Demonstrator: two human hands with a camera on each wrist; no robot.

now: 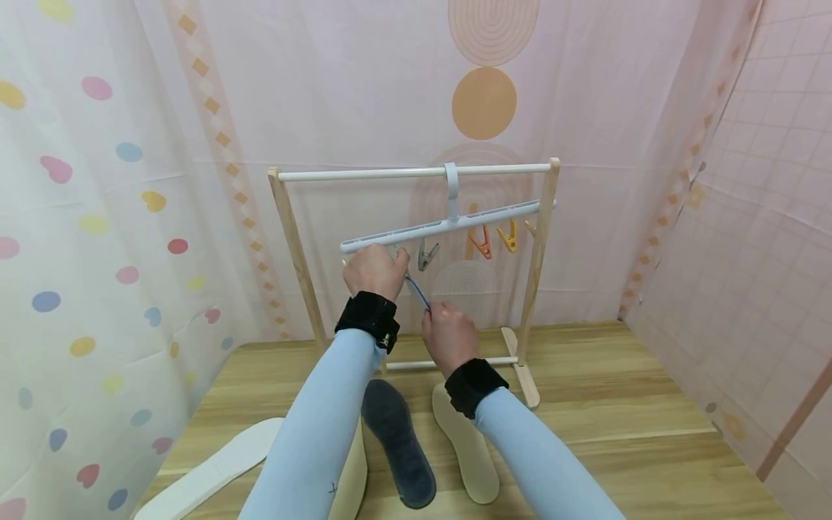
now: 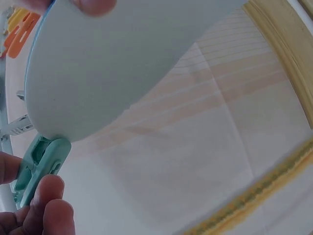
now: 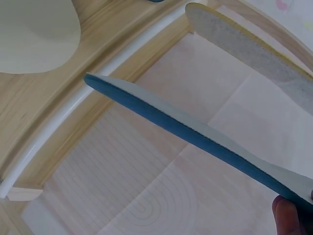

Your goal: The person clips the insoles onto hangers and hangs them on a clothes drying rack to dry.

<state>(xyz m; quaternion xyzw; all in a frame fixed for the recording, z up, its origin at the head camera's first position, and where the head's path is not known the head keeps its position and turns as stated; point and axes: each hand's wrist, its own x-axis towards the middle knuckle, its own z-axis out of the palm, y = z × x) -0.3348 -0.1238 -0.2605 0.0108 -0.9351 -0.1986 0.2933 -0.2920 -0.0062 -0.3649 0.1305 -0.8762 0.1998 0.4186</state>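
Below the low end of a pale blue clip hanger [image 1: 416, 232], my left hand [image 1: 377, 271] pinches a green clothes clip [image 2: 43, 164] by its handles. The clip's mouth meets the rounded tip of a pale insole with a blue side [image 2: 98, 73]. My right hand [image 1: 450, 337] holds that insole, its thumb [image 3: 286, 215] against the blue side. In the head view only a thin blue edge of the insole [image 1: 418, 291] shows between the hands. Grey [image 1: 427, 256], orange [image 1: 482, 243] and yellow [image 1: 508, 236] clips hang further along the hanger.
The hanger hooks over the white rail of a wooden rack [image 1: 364, 174]. A grey insole with a yellow edge [image 3: 244, 46] hangs beside the held one. On the wooden tabletop [image 1: 598, 404] lie a white insole [image 1: 214, 466], a dark one [image 1: 399, 444] and cream ones [image 1: 466, 448].
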